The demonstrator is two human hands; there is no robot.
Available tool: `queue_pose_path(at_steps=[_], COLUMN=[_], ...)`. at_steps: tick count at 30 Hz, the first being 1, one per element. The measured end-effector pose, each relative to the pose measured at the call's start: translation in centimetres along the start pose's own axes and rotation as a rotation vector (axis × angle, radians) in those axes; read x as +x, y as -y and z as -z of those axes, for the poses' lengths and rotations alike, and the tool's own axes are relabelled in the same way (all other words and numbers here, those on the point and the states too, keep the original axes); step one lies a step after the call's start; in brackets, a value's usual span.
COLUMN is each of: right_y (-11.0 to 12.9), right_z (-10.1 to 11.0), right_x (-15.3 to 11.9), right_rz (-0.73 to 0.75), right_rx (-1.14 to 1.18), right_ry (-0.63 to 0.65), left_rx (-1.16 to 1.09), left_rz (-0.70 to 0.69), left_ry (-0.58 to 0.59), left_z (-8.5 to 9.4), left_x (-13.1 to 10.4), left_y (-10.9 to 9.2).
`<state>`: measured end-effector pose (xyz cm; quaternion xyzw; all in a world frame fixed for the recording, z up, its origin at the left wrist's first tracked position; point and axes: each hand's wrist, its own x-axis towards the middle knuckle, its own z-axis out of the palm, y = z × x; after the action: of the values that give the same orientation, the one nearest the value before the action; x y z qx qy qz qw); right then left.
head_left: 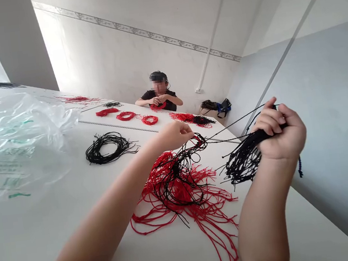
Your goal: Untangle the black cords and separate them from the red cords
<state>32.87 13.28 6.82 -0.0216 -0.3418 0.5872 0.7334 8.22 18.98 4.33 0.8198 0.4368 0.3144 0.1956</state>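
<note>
My right hand (pixel 277 128) is closed round a thick bundle of black cords (pixel 243 158), raised above the table's right edge, with the knotted ends hanging down to the left. Two black strands stretch from it toward my left hand (pixel 177 134). The left fingers are pinched at a tangle of black cords (pixel 178 168); exactly what they grip is partly hidden. Under this tangle lies a loose pile of red cords (pixel 216 214), its ends spread over the white table (pixel 164 254).
A black cord coil (pixel 108 148) lies left of my forearm, near a clear plastic bag (pixel 20 145). Farther back are red coils (pixel 149 120) and a red and black heap (pixel 191 119). Across the table, a person (pixel 158 94) handles red cord. Dark bags (pixel 217 106) rest beyond.
</note>
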Motion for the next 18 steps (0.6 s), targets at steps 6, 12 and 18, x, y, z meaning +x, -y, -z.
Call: queue_pose_path(at_steps=[6, 12, 18], right_y=[-0.4, -1.3, -2.8], right_z=[0.2, -0.1, -1.2], right_x=[0.2, 0.5, 0.4], right_rz=[-0.011, -0.041, -0.076], right_rx=[-0.022, 0.009, -0.056], right_ry=[0.015, 0.040, 0.064], left_rx=[0.072, -0.262, -0.560], left_rz=[0.047, 0.087, -0.029], left_ry=[-0.344, -0.229, -0.212], left_z=[0.8, 2.4, 2.4], left_x=[0.9, -0.3, -1.2], left_y=[1.8, 0.4, -1.5])
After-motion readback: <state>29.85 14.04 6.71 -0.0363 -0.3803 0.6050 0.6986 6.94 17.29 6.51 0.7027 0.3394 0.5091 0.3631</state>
